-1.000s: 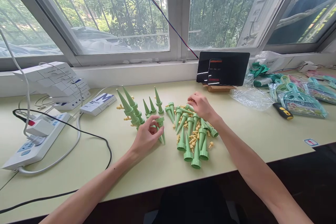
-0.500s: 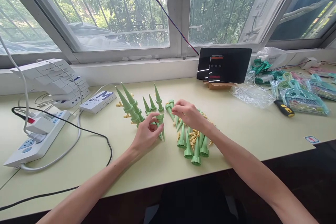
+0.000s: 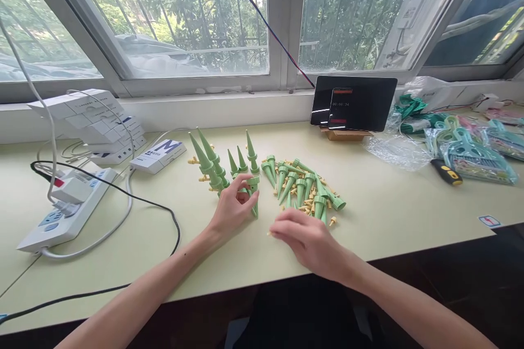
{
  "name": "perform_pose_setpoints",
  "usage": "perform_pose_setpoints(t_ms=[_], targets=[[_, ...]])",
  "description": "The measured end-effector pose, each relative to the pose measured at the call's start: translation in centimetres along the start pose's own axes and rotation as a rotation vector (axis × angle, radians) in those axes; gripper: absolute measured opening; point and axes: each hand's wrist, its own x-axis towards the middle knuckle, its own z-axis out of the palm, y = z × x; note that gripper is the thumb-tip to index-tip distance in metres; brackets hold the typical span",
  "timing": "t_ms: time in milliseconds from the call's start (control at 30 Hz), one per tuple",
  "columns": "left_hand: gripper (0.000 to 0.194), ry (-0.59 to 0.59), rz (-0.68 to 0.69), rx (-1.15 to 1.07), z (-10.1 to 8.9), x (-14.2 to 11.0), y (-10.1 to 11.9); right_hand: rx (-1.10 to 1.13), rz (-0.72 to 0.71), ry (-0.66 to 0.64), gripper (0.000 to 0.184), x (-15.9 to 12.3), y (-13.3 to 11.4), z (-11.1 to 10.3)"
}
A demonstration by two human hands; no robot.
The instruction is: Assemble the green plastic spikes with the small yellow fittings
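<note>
Right grip (image 3: 305, 237) has pulled nearer the front edge of the bench (image 3: 393, 202), pinching a yellow piece (image 3: 269, 234), left grip (image 3: 234, 202) still holding a green spike (image 3: 254, 182), with open room right of the pile (image 3: 300, 190).

There are more than ten green cones (image 3: 300, 188) and many yellow fittings (image 3: 333, 221), both too overlapped to count exactly, plus one tablet (image 3: 376, 104), one phone (image 3: 342, 110), one power strip (image 3: 51, 222).
</note>
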Motion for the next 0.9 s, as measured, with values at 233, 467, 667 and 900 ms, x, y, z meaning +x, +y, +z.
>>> perform_pose_setpoints(t_ms=[233, 467, 667, 900], targets=[[0.029, 0.006, 0.015, -0.003, 0.0, 0.0, 0.3, -0.492, -0.411, -0.233, 0.022, -2.1, 1.7, 1.1], [0.029, 0.014, 0.012, 0.019, -0.1, 0.2, 0.0, -0.62, -0.491, -0.292, 0.021, -0.7, 2.8, 1.4], [0.027, 0.056, 0.01, 0.017, -0.3, 0.3, 0.1, -0.627, -0.461, -0.339, 0.024, 0.4, 3.2, 1.7], [0.029, 0.154, 0.077, 0.05, -0.9, 0.5, 0.2, -0.642, -0.44, -0.356, 0.023, 1.4, 4.1, 3.0]])
